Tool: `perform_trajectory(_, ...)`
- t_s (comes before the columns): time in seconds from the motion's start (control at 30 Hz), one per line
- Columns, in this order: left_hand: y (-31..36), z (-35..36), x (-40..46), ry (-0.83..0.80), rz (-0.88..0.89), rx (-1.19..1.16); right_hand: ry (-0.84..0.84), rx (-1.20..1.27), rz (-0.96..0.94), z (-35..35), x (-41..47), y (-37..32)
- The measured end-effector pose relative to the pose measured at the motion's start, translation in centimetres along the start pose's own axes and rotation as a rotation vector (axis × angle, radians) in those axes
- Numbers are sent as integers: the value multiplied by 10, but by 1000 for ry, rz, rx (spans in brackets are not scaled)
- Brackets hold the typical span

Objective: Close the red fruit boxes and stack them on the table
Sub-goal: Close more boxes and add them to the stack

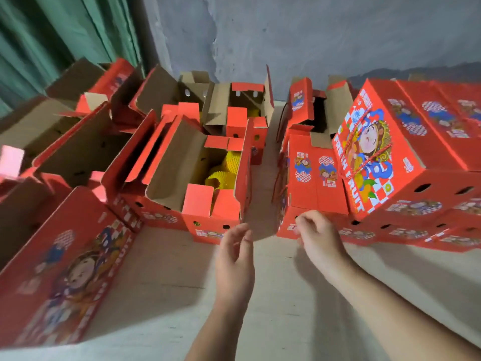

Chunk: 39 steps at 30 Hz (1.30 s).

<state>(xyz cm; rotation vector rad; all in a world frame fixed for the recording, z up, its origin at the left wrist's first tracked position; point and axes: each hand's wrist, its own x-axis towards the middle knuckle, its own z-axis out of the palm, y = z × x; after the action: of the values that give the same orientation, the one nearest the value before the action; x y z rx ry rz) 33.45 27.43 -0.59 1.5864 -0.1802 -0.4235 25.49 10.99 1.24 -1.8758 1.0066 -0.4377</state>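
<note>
Closed red printed cardboard fruit boxes (406, 155) are stacked at the right of the pale table (166, 287). Open red boxes (197, 175), one showing yellow foam netting (223, 168), remain centre and left. Left hand (235, 259) and right hand (316, 235) hover near, fingers relaxed, holding nothing.

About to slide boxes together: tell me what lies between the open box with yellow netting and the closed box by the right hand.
Head view: only a bare strip of table separates the open box from the closed box.
</note>
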Motion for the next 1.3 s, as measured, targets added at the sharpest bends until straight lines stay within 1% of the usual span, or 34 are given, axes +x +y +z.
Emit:
perform_trajectory(0.07, 5, -24, 9, 126, 86, 97, -188, -82, -155, 42, -15, -24)
perform_trajectory(0.1, 7, -37, 18, 166, 129, 200, -242, -111, -228, 60, -18, -37)
perform_trajectory(0.13, 7, -50, 31, 183, 177, 345, -261, -138, -276, 73, -22, -52)
perform_trajectory(0.17, 6, -63, 45, 158, 218, 542, -239, -189, -340, 85, -24, -63)
perform_trajectory(0.2, 5, -73, 57, 99, 240, 757, -185, -298, -447, 94, -28, -70)
perform_trajectory(0.23, 2, -82, 66, 23, 243, 942, -128, -448, -559, 104, -32, -71)
perform_trajectory(0.27, -3, -87, 71, -49, 241, 1054, -126, -603, -621, 113, -36, -66)
perform_trajectory(0.3, -8, -90, 74, -99, 236, 1080, -187, -711, -587, 119, -39, -59)
perform_trajectory(0.33, -12, -91, 74, -117, 226, 1052, -280, -760, -468, 123, -40, -51)
perform_trajectory(0.37, -16, -90, 73, -108, 223, 1023, -359, -752, -328, 124, -39, -45)
perform_trajectory(0.4, -18, -89, 74, -89, 237, 1018, -401, -732, -221, 123, -35, -42)
perform_trajectory(0.43, -18, -89, 72, -69, 266, 1034, -408, -719, -155, 121, -31, -39)
perform_trajectory(0.5, -17, -86, 69, -59, 360, 1076, -367, -745, -160, 114, -22, -37)
perform_trajectory(0.53, -17, -84, 63, -79, 374, 1073, -335, -796, -187, 110, -21, -35)
perform_trajectory(0.6, -18, -80, 45, -137, 350, 1031, -255, -898, -245, 98, -20, -27)
perform_trajectory(0.67, -21, -73, 22, -157, 369, 998, -207, -969, -281, 80, -25, -14)
perform_trajectory(0.7, -21, -67, 7, -164, 403, 985, -203, -963, -272, 69, -29, -6)
perform_trajectory(0.8, -23, -39, -50, -206, 502, 924, -231, -826, -207, 33, -41, 19)
perform_trajectory(0.83, -24, -29, -70, -229, 509, 912, -233, -800, -188, 19, -44, 28)
perform_trajectory(0.9, -26, -9, -109, -334, 498, 908, -237, -774, -157, -11, -53, 46)
perform_trajectory(1.03, -41, 26, -175, -534, 614, 1070, -283, -790, -129, -77, -74, 84)
perform_trajectory(1.1, -49, 41, -201, -584, 658, 1107, -296, -820, -128, -112, -86, 104)
perform_trajectory(1.2, -58, 64, -229, -623, 821, 1164, -287, -899, -141, -167, -103, 137)
perform_trajectory(1.3, -58, 88, -248, -712, 1023, 1122, -293, -986, -145, -227, -119, 169)
